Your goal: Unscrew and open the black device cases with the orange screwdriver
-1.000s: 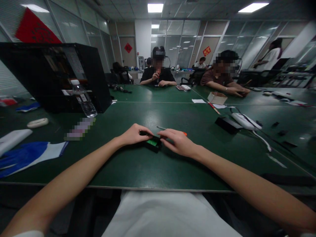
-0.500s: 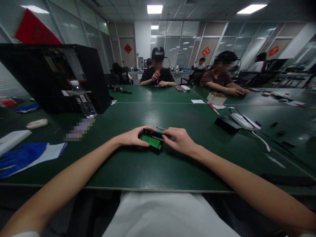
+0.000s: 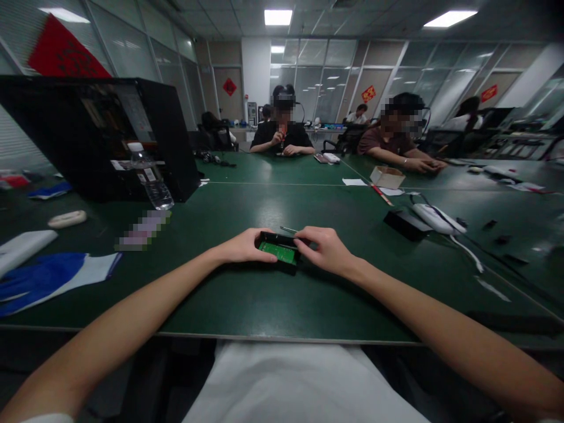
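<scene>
Case (image 3: 291, 269), small and black, is between your hands, over the green table (image 3: 273, 311), and a green board (image 3: 282, 254) shows inside it. I can't tell if its bottom rests on the table. Your left hand (image 3: 247, 247) is closed round the left end of the case, with the thumb over the board's near edge, probably to stop it sliding. Your right hand (image 3: 326, 249) is at the right end, fingertips almost together by the tall far side. I can't tell if they pinch it or only touch it. The open top looks turned toward you, maybe so you can see in. A thin metal rod (image 3: 288, 230) pokes out just past the case; your right hand hides its other end. A blue glove (image 3: 42, 276) lies well left of the case, likely out of your way.
</scene>
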A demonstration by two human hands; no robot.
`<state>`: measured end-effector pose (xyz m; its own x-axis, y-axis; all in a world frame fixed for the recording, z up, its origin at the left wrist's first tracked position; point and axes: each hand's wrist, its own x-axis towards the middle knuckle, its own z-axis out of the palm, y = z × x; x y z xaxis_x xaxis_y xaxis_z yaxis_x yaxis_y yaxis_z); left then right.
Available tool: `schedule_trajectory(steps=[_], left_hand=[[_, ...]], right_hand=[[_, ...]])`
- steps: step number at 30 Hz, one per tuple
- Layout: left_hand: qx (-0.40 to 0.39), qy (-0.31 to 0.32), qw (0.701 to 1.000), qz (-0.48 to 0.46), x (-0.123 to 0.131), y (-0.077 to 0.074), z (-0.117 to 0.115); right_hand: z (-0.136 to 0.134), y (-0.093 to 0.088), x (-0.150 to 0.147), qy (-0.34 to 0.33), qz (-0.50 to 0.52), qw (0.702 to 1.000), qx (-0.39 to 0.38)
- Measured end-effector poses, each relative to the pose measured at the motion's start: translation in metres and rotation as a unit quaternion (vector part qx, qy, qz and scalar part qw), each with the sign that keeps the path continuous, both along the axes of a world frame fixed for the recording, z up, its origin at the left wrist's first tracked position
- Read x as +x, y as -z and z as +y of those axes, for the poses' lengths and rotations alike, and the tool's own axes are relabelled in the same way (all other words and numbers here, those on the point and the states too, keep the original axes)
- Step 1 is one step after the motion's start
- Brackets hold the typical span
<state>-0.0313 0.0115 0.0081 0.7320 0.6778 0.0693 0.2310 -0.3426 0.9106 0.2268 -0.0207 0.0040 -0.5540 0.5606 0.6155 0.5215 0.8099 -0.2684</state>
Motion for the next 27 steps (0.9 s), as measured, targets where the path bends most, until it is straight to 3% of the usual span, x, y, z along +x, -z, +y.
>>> schedule_trajectory(steps=[8, 17, 27], left_hand=[[0.014, -0.001, 1.000, 0.009, 0.0008, -0.0004, 0.0003], [-0.004, -0.025, 1.000, -0.012, 0.0021, 0.0014, -0.0017], [-0.014, -0.035, 0.999, -0.024, 0.0049, 0.0027, -0.0036]], right_hand=[[-0.0035, -0.0025, -0.0010, -0.007, 0.014, 1.000, 0.024], [-0.0025, -0.0011, -0.0007, 0.012, 0.008, 0.999, -0.033], [-0.0011, 0.0006, 0.0006, 0.024, 0.006, 0.999, -0.033]])
